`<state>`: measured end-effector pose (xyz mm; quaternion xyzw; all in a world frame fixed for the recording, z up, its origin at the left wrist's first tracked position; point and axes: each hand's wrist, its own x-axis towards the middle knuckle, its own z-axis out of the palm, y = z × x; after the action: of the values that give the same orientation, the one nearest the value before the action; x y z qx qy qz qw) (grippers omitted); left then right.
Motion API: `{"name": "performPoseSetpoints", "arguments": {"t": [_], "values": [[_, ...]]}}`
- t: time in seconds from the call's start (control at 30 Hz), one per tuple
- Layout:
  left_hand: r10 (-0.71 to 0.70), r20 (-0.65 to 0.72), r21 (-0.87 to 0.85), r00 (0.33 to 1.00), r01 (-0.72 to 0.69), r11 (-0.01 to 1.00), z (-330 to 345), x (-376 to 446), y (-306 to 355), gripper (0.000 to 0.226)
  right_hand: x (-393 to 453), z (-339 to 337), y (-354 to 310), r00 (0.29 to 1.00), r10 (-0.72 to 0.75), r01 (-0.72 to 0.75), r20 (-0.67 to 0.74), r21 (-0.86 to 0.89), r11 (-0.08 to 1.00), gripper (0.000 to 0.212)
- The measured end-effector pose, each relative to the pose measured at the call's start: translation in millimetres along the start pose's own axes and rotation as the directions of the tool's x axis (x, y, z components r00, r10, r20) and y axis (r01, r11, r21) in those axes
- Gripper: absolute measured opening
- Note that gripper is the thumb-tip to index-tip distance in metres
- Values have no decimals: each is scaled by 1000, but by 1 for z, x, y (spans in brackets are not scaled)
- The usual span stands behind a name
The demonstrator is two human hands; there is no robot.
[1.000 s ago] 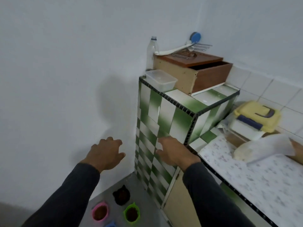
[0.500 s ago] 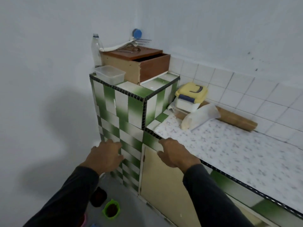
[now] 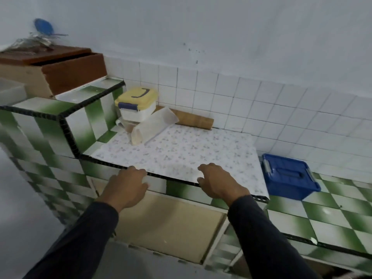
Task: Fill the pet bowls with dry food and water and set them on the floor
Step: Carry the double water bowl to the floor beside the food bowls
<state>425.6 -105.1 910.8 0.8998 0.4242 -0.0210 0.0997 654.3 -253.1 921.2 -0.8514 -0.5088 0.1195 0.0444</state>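
No pet bowl is in view now. My left hand (image 3: 128,185) hovers at the front edge of the green-and-white tiled counter (image 3: 326,210), fingers loosely curled, holding nothing. My right hand (image 3: 218,182) is a little to its right, over the edge of the patterned white mat (image 3: 181,152), and is empty too. A blue lidded box (image 3: 289,176) sits on the counter at the right. A yellow-lidded white container (image 3: 136,104) stands at the back left of the mat.
A whitish bag (image 3: 151,127) and a brown roll (image 3: 193,118) lie by the tiled wall. A raised tiled block (image 3: 50,125) at the left carries a wooden drawer box (image 3: 54,71) and a clear tub (image 3: 10,90). A beige cabinet door (image 3: 171,224) is below the counter.
The view has swung right and up from the floor corner. The coloured bowls with food on the floor have left the frame. Both hands now hover at the counter's edge; the blue box has appeared.
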Motion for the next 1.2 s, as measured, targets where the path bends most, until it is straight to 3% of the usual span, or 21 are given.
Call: {"name": "performPoseSetpoints", "arguments": {"t": [0.23,0.33,0.6,0.83,1.2], "values": [[129,20,46,991,-129,991,27,24,133,46,-48,-8,137,990,134,-133,-41,32,991,38],[197,26,65,980,-199,978,38,29,189,46,-73,-10,194,979,193,-190,-65,41,981,24],[400,74,95,913,-406,909,72,43,319,44,-152,-15,314,898,419,-397,-136,162,903,24],[603,121,85,788,-614,785,105,52,432,39,-220,-4,391,773,627,-602,-94,203,772,35],[823,198,37,532,-843,536,167,78,627,37,-290,5,521,572,820,-785,-40,265,560,32]]}}
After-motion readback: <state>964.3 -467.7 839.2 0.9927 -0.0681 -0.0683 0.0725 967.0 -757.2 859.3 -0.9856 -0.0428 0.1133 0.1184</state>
